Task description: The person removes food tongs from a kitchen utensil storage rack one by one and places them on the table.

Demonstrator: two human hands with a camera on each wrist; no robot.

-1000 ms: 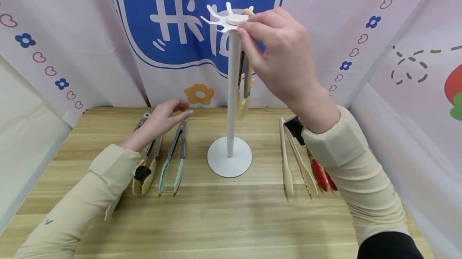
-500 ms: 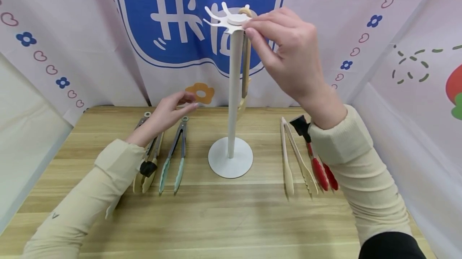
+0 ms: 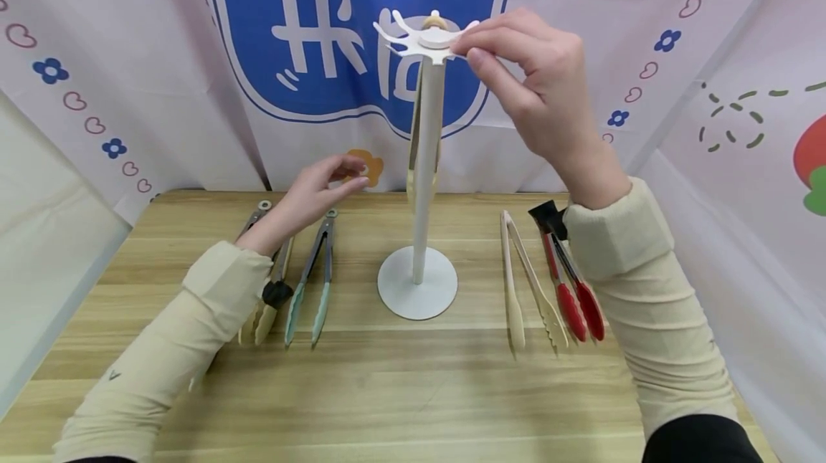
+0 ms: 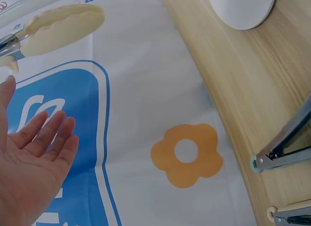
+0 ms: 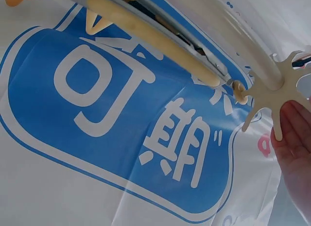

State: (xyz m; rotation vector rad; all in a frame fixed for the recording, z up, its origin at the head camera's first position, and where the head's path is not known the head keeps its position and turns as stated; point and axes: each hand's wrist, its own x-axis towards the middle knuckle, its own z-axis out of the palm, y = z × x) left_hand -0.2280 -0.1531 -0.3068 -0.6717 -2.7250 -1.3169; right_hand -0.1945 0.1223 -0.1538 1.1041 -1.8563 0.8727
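A white utensil stand (image 3: pixel 423 183) with a ring of curved hooks at its top stands on the table. My right hand (image 3: pixel 542 83) pinches the hooked top (image 3: pixel 435 39) at its right side between thumb and fingers. From a hook on the far side hang cream-tipped tongs (image 5: pixel 160 41), partly hidden behind the pole in the head view. My left hand (image 3: pixel 319 191) is held to the left of the pole with relaxed fingers and holds nothing. In the left wrist view the hanging tongs' cream tips (image 4: pixel 65 29) show above that hand's fingers.
Mint-tipped tongs (image 3: pixel 323 277) lie left of the stand, beside cream-tipped tongs (image 3: pixel 266 320) partly under the left sleeve. To the right lie beige tongs (image 3: pixel 516 291) and red-tipped tongs (image 3: pixel 571 298). A printed cloth (image 3: pixel 510 162) hangs behind the wooden table (image 3: pixel 413 391).
The stand's hooked top has turned, carrying the hanging tongs from right of the pole to behind it. The base has shifted slightly right. Both hands have moved a little to the right.
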